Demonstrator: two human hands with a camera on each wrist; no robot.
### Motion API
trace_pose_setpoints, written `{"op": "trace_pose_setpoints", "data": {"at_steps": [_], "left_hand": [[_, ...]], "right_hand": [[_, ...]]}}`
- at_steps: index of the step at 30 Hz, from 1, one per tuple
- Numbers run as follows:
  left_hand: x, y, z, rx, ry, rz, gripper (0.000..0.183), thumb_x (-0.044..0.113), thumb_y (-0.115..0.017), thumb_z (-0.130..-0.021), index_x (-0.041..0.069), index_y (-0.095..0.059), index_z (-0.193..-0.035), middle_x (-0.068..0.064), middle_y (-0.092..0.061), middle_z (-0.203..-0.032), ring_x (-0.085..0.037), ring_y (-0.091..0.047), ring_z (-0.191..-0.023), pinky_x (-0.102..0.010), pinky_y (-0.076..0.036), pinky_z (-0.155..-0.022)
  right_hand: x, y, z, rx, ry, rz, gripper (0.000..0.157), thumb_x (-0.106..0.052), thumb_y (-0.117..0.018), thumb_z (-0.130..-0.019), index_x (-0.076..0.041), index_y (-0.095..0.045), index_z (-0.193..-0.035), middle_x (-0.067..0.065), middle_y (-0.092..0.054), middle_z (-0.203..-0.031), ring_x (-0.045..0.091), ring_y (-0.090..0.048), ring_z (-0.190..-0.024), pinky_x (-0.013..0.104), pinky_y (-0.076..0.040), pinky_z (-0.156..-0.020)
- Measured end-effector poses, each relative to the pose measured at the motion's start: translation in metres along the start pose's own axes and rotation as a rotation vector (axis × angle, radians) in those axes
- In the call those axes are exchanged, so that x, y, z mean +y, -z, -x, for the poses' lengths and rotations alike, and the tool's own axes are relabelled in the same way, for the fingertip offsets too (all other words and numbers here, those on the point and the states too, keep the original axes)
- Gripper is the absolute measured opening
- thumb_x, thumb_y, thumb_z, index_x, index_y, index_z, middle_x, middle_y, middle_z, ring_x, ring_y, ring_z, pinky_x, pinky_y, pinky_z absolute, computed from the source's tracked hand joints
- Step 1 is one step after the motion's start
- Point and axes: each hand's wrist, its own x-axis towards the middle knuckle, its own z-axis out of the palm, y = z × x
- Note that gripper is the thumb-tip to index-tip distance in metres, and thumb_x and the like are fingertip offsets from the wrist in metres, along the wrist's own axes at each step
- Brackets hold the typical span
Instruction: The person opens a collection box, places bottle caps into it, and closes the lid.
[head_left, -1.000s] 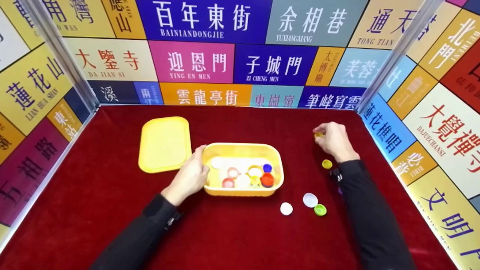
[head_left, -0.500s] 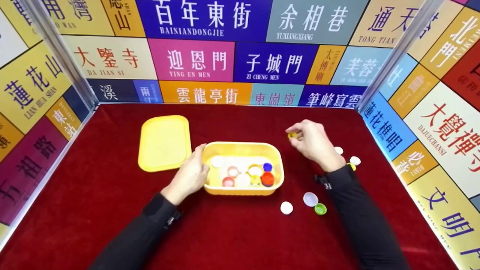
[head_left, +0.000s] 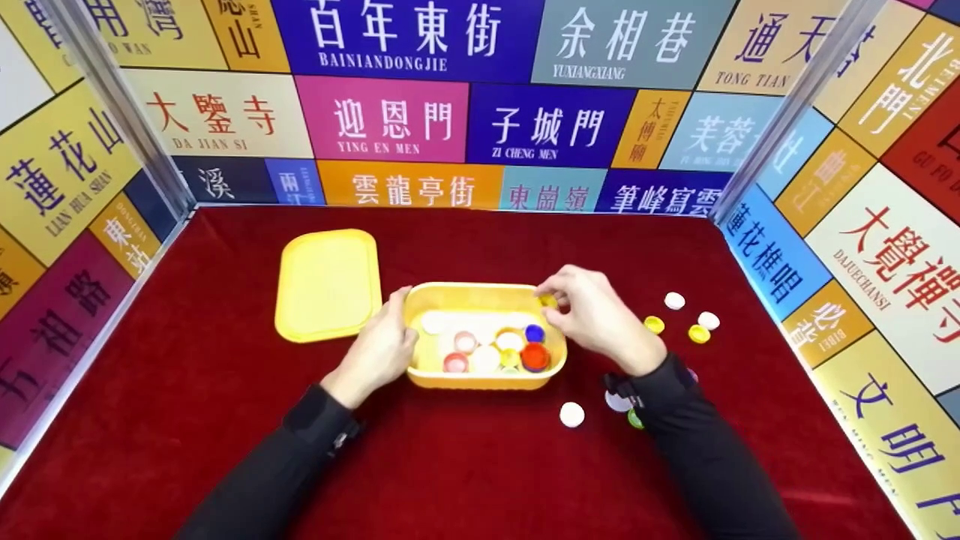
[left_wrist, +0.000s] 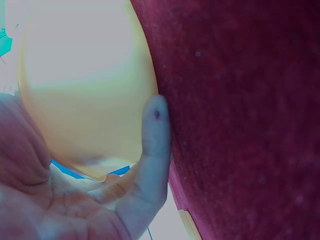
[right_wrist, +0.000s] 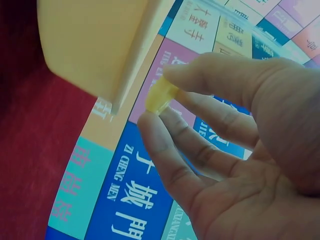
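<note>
A yellow plastic box (head_left: 480, 382) stands on the red cloth, with several bottle caps lying in it, among them a red cap (head_left: 535, 356) and a blue cap (head_left: 534, 333). My left hand (head_left: 373, 352) holds the box by its left end, a finger lying along the wall in the left wrist view. Over the box's far right corner, my right hand (head_left: 596, 315) pinches a yellow bottle cap (right_wrist: 161, 95) between thumb and fingertips. The right wrist view puts this cap above the box's rim, apart from it.
A yellow lid (head_left: 328, 285) lies flat left of the box. To the right are loose caps: white caps (head_left: 674, 301), yellow caps (head_left: 699, 334), and one white cap (head_left: 571, 415) nearer me. The right sleeve partly covers a green cap (head_left: 635, 418). Printed walls (head_left: 390, 120) enclose the cloth.
My right hand has carried the yellow cap leftward from the far right of the cloth to the box's corner. My left hand keeps its hold on the box.
</note>
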Motion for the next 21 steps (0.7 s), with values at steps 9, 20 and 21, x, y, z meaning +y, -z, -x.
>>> {"op": "trace_pose_setpoints", "data": {"at_steps": [9, 20, 21], "left_hand": [[-0.001, 0.0, 0.0, -0.013, 0.015, -0.002, 0.07, 0.001, -0.057, -0.108, -0.006, -0.037, -0.175, -0.033, -0.056, -0.171, -0.046, -0.06, -0.158, -0.06, -0.051, -0.131], [-0.001, 0.0, -0.001, -0.014, 0.019, -0.004, 0.07, 0.002, -0.057, -0.108, -0.005, -0.037, -0.175, -0.033, -0.057, -0.17, -0.047, -0.061, -0.156, -0.06, -0.052, -0.13], [-0.001, 0.0, -0.001, -0.014, 0.02, -0.005, 0.07, 0.002, -0.057, -0.108, -0.005, -0.037, -0.175, -0.033, -0.057, -0.17, -0.047, -0.061, -0.156, -0.06, -0.052, -0.13]], "right_hand": [[-0.007, -0.013, 0.003, -0.096, 0.036, 0.064, 0.026, -0.007, -0.089, -0.1, -0.001, -0.088, -0.125, 0.017, -0.079, -0.111, 0.036, -0.073, -0.102, 0.047, -0.064, -0.093], [-0.008, -0.014, 0.004, -0.109, 0.042, 0.064, 0.025, -0.009, -0.088, -0.101, -0.002, -0.089, -0.124, 0.02, -0.079, -0.11, 0.039, -0.073, -0.101, 0.048, -0.063, -0.091], [-0.008, -0.013, 0.004, -0.105, 0.044, 0.065, 0.025, -0.009, -0.088, -0.1, -0.002, -0.089, -0.124, 0.02, -0.079, -0.11, 0.04, -0.074, -0.101, 0.048, -0.064, -0.091]]}}
